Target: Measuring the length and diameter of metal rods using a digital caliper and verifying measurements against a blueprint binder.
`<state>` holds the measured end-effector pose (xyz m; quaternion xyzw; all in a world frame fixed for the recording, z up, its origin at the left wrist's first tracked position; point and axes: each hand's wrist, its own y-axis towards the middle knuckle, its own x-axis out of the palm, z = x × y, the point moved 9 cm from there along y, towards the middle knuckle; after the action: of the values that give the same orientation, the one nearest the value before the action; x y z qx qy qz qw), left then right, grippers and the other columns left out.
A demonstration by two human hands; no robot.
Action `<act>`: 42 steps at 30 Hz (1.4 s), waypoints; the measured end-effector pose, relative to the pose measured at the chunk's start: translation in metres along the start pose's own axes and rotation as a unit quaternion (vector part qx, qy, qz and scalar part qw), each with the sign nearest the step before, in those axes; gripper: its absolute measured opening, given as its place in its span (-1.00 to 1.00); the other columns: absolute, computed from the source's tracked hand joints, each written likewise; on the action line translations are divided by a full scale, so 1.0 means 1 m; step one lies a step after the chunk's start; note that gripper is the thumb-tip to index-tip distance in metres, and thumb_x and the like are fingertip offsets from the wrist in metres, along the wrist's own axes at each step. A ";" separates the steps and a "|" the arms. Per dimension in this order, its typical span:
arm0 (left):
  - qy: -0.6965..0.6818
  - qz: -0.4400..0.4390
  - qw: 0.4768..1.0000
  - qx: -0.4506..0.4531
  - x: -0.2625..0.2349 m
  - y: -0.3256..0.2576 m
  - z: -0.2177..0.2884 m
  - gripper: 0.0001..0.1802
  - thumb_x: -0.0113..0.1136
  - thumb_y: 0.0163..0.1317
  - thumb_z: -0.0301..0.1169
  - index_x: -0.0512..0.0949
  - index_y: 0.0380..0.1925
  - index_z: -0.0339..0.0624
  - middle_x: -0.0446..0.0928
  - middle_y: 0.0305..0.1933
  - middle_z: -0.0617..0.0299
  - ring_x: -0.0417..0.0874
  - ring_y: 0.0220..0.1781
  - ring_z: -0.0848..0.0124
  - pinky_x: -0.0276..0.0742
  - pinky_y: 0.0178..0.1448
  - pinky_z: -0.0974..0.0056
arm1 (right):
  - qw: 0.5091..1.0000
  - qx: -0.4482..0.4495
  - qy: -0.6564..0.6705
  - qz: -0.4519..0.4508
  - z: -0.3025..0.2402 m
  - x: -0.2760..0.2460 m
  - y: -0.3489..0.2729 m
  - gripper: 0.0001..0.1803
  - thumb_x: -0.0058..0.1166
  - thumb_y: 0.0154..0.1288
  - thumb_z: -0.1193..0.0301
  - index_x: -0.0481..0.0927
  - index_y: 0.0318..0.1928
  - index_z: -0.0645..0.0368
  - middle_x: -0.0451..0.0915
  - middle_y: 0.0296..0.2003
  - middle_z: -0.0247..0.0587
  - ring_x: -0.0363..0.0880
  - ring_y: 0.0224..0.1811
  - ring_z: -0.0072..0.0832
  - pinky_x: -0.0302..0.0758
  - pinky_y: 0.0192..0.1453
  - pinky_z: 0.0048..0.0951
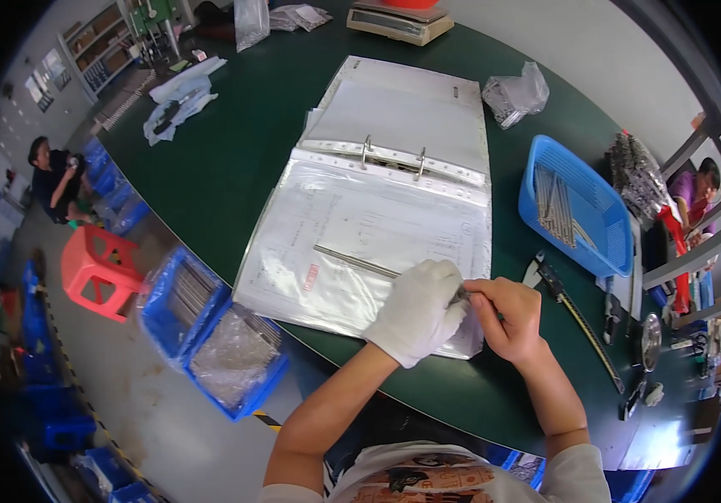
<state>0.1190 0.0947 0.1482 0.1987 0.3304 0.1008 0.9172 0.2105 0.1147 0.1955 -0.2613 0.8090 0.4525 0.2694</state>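
A thin metal rod [356, 261] slants over the plastic-sleeved page of an open ring binder [281, 281]. My left hand [419, 310], in a white glove, is closed around the rod toward its right end. Bare, my right hand [507, 314] meets the glove there, thumb and forefinger pinched at the rod's end. The fingers mostly hide that end, so its shape cannot be made out. Just right of my right hand, a caliper [574, 310] lies on the dark green table [226, 184].
A blue basket [612, 214] of metal rods [555, 205] stands at the right, near a clear bag [515, 96]. At the back sits a scale [400, 23]. Blue crates [239, 407] and a red stool [100, 272] are on the floor at left. Two other people sit farther off.
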 end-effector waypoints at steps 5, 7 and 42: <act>-0.021 -0.010 1.000 -0.003 -0.003 0.003 0.003 -0.78 0.13 0.07 -0.35 0.43 -0.59 -0.28 0.41 -0.44 0.03 0.46 -0.32 0.04 0.40 -0.22 0.06 | 0.993 0.095 0.066 -0.030 0.012 -0.001 -0.004 -0.65 -0.03 -0.04 0.64 0.44 -0.14 0.28 0.48 -0.50 -0.18 0.45 -0.57 -0.31 0.37 -0.49 -0.42; -0.016 -0.020 1.000 -0.011 0.001 0.004 0.001 -0.78 0.12 0.09 -0.34 0.43 -0.58 -0.28 0.41 -0.46 0.03 0.46 -0.33 0.04 0.39 -0.23 0.06 | 0.989 0.093 0.114 -0.029 0.023 -0.003 -0.005 -0.62 -0.11 -0.10 0.69 0.38 -0.15 0.28 0.47 -0.40 -0.14 0.45 -0.48 -0.28 0.37 -0.36 -0.38; -0.004 -0.040 0.999 0.005 0.003 -0.002 0.003 -0.81 0.12 -0.08 -0.45 0.44 -0.40 -0.25 0.42 -0.31 0.08 0.45 -0.23 0.05 0.37 -0.15 0.06 | 0.992 -0.008 0.127 0.020 0.010 0.008 -0.006 -0.72 0.24 -0.07 0.53 0.54 -0.25 0.22 0.62 -0.32 -0.14 0.57 -0.33 -0.30 0.43 -0.23 -0.38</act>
<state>0.1231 0.0928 0.1473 0.1904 0.3348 0.0619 0.9208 0.2110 0.1189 0.1822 -0.3026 0.8379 0.4276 0.1532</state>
